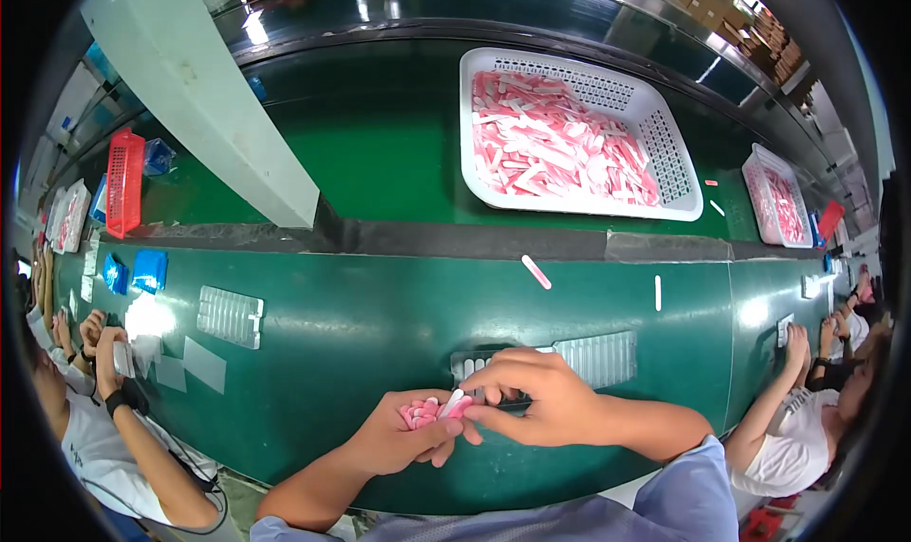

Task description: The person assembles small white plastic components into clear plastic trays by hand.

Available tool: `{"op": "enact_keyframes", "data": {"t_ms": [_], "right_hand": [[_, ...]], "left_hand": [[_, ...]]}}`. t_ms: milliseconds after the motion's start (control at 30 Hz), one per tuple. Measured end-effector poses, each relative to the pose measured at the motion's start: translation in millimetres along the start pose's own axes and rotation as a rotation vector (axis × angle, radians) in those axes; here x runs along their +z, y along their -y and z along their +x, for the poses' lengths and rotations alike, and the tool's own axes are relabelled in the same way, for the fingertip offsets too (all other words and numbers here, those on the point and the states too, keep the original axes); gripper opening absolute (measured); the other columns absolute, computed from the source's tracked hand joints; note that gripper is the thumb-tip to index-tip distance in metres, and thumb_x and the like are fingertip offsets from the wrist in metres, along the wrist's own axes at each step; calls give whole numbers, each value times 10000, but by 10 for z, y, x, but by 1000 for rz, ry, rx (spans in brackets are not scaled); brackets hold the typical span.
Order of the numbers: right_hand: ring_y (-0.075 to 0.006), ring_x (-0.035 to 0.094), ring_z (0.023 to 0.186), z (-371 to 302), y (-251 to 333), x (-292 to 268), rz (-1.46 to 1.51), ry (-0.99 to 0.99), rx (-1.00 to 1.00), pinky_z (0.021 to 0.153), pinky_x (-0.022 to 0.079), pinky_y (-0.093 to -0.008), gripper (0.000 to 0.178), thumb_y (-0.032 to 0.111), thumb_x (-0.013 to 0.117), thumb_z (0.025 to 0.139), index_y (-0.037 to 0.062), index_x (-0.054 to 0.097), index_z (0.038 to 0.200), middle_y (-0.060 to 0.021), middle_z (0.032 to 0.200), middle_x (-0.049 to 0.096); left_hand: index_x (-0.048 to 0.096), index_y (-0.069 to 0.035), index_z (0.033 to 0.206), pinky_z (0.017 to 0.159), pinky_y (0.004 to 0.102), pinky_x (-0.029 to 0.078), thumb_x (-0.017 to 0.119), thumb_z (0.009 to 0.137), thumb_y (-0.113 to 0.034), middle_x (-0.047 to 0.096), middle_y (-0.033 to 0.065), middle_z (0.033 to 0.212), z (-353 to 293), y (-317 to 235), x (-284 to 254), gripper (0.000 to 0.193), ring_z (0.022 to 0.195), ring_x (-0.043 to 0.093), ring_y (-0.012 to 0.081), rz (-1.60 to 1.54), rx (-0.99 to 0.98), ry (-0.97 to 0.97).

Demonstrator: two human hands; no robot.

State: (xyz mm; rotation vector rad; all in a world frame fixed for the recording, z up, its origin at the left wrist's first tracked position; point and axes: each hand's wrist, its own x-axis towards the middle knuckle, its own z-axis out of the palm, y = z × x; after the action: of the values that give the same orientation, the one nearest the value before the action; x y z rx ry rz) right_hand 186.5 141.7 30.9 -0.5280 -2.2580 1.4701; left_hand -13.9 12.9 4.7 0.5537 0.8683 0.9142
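Note:
My left hand (406, 435) is closed round a bunch of small pink-and-white flat sticks (423, 412) with rounded ends, which look like small nail files. My right hand (541, 400) meets it from the right, its thumb and fingers closed at one stick (456, 401) at the edge of the bunch. Just beyond my hands lies a clear ribbed plastic tray (598, 358). Its left part is partly hidden behind my right hand, with some white stick ends showing there.
A white basket (588, 206) full of the sticks stands beyond a dark ledge. Two loose sticks, one pink (536, 271) and one white (658, 293), lie on the green table. Another clear tray (231, 316) sits left, near a grey post (218, 96). Co-workers sit on both sides.

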Motion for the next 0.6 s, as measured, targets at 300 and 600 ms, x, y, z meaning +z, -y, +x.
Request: {"op": "enact_keyframes", "data": {"t_ms": [300, 600], "right_hand": [[-81, 490, 582, 0, -179, -179, 129, -301, 1, 517, 383, -263, 112, -31, 755, 818, 30, 757, 912, -17, 687, 556], [-145, 584, 486, -126, -159, -365, 27, -51, 143, 503, 457, -293, 61, 19, 757, 782, 65, 717, 779, -34, 639, 658]], "left_hand": [[639, 22, 1268, 507, 197, 401, 629, 1003, -101, 745, 105, 1033, -35, -9, 38, 293, 628, 597, 78, 61, 89, -73], [591, 50, 1334, 474, 188, 363, 663, 950, -34, 737, 122, 1064, -37, -87, -3, 400, 646, 622, 94, -38, -47, -157]]}}
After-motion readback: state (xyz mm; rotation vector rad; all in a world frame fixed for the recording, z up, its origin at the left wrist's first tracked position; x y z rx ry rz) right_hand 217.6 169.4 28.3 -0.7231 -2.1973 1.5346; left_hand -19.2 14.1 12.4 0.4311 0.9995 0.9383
